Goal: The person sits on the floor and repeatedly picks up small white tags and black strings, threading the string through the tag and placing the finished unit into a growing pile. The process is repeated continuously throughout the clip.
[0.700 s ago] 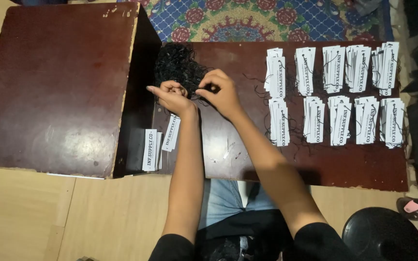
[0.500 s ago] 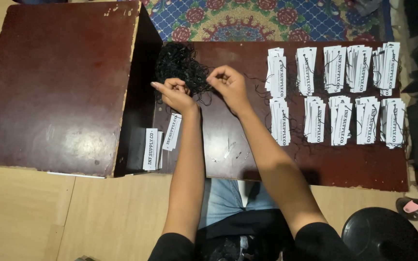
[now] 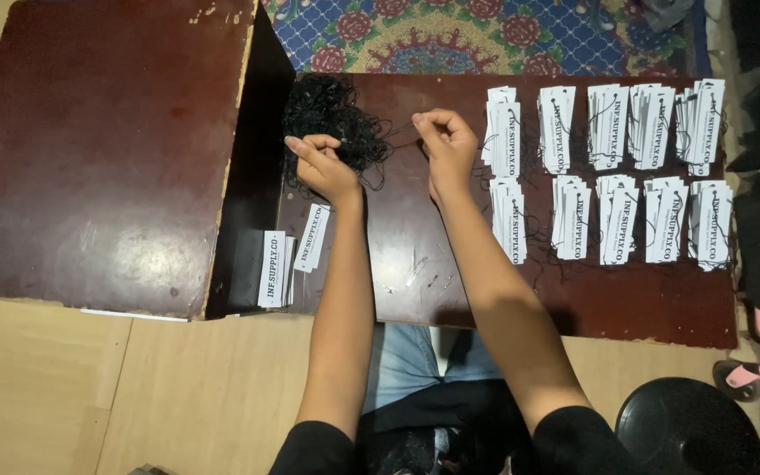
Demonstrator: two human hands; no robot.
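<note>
— While the left hand (image 3: pixel 323 167) presses the black string tangle (image 3: pixel 332 119) at the counter's (image 3: pixel 415 264) far-left edge, where's the right?

— Right hand (image 3: pixel 446 145) pinches one strand, stretched rightward; the left is nearer.

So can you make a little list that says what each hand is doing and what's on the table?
left hand: resting on the tangle of black strings
right hand: pinching a thin black string, pulled away from the tangle
stringed tags: white, in two rows of piles to the right
plain tags: small stack near the left arm
table: dark brown wood
</note>
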